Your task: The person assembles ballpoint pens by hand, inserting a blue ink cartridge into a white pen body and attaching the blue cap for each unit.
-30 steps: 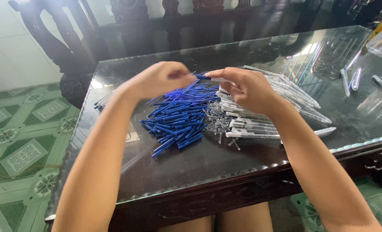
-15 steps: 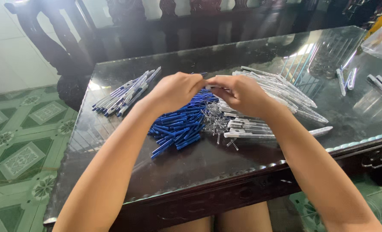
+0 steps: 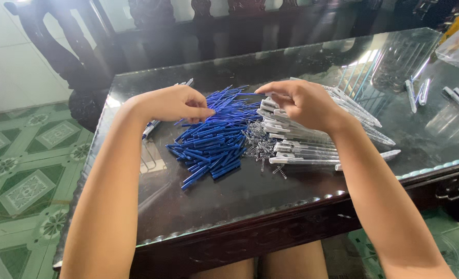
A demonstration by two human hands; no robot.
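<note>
A loose heap of slim blue plastic pen refill tubes (image 3: 214, 137) lies at the middle of the dark glass-topped bench (image 3: 240, 196). The tubes are short, straight and uniform in colour, fanned in many directions; they are too many and too overlapped to count. Just to the right of the heap, touching its edge, sits a small cluster of tiny metal coil springs (image 3: 258, 147), also uncountable at this size. Right of the springs lies a stack of clear plastic pen barrels with white clips (image 3: 312, 144), laid roughly parallel and pointing left to right; the number cannot be told.

The left hand (image 3: 175, 103) rests over the upper left edge of the blue heap, fingers curled inward and narrow, thumb pressed toward the forefinger. Whether it pinches a tube cannot be told. The right hand (image 3: 302, 101) hovers over the top of the clear barrel stack, fingers bent and drawn together, the fingertips (image 3: 264, 90) pointing left and pinching what appears to be a thin blue tube; the grip itself is partly hidden.

Behind the left hand, a few finished pens (image 3: 154, 124) lie near the left edge of the bench, mostly hidden by the forearm. At the far right, four further pen parts (image 3: 418, 93) lie well apart from the main piles. A dark carved wooden chair (image 3: 152, 31) stands beyond the bench.
</note>
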